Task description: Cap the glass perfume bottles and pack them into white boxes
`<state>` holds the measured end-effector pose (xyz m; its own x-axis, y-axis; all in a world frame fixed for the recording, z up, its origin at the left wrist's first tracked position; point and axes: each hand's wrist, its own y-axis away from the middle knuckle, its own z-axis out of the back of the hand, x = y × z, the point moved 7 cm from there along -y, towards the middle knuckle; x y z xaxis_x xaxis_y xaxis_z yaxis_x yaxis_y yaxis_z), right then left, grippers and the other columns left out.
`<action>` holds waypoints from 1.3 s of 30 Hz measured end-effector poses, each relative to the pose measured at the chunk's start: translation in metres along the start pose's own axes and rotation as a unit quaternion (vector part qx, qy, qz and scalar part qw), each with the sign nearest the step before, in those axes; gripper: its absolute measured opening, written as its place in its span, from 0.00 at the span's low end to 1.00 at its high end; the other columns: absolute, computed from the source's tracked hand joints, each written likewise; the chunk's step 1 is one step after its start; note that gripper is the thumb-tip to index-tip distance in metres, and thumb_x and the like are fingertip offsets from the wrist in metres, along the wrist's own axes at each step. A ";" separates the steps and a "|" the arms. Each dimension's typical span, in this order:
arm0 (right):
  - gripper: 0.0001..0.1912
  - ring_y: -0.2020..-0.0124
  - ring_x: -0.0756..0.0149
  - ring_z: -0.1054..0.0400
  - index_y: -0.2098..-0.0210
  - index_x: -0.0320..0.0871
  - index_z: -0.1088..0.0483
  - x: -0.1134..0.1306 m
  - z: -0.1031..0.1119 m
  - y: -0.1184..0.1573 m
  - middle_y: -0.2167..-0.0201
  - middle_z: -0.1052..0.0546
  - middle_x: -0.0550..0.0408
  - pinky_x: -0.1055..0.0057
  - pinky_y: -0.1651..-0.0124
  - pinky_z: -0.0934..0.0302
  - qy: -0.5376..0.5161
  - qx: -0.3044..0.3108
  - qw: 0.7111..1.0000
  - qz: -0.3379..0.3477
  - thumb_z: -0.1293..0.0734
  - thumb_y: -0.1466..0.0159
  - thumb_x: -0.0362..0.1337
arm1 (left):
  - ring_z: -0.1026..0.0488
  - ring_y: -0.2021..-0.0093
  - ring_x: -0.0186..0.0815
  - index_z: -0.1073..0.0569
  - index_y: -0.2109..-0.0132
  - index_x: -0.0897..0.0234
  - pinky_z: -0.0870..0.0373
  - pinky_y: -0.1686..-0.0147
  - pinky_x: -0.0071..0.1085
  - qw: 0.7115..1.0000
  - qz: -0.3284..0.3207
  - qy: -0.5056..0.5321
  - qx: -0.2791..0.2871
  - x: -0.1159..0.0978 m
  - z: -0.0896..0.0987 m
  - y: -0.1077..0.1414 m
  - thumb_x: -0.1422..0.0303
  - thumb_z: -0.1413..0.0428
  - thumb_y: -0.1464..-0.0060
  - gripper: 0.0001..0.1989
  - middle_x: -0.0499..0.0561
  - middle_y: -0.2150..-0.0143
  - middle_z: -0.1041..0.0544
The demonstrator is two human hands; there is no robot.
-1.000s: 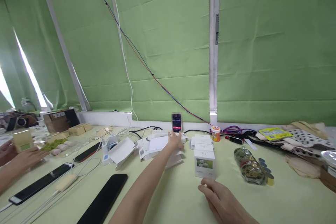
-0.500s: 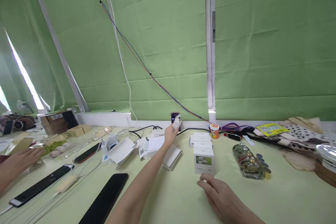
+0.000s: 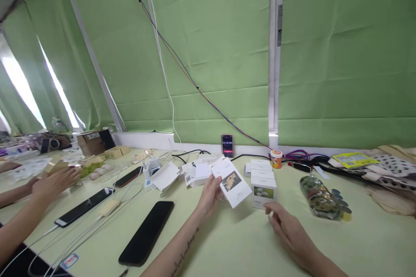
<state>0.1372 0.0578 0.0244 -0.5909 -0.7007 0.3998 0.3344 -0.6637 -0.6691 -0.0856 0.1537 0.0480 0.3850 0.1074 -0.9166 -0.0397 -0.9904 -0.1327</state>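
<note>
A white box with a flower picture (image 3: 231, 183) is held tilted above the table by my left hand (image 3: 210, 194), its thumb on the front face. Just right of it, several white boxes (image 3: 264, 191) stand in a row running away from me. My right hand (image 3: 289, 229) is beside the nearest box, its fingertips at the lower right corner, fingers bent and loosely apart with nothing between them. Behind the held box, opened white cartons and papers (image 3: 196, 174) lie in a heap.
A phone (image 3: 227, 146) leans against the wall ledge. A black phone (image 3: 147, 233) lies at front left, with cables and another phone (image 3: 85, 207) beyond. An orange tub (image 3: 276, 159), a jar-like clear container (image 3: 320, 197) and cloth (image 3: 386, 164) are right. A co-worker's hands (image 3: 53, 186) are at left.
My left hand has come back from near the leaning phone and now holds a white box. The view has shifted left. My right hand stays by the row of boxes.
</note>
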 end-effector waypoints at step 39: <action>0.22 0.64 0.53 0.25 0.68 0.43 0.22 -0.045 0.014 -0.002 0.67 0.19 0.50 0.60 0.62 0.32 -0.171 0.084 0.953 -0.237 0.37 0.37 0.54 | 0.37 0.45 0.51 0.28 0.54 0.60 0.44 0.44 0.44 0.858 -0.171 -0.480 -0.065 -0.019 0.021 0.008 0.60 0.41 0.51 0.17 0.56 0.50 0.28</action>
<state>0.1738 0.0868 0.0164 -0.4404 -0.3380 0.8318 0.2191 -0.9389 -0.2655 -0.1127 0.1457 0.0570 -0.5849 0.3553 -0.7292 0.0516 -0.8808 -0.4706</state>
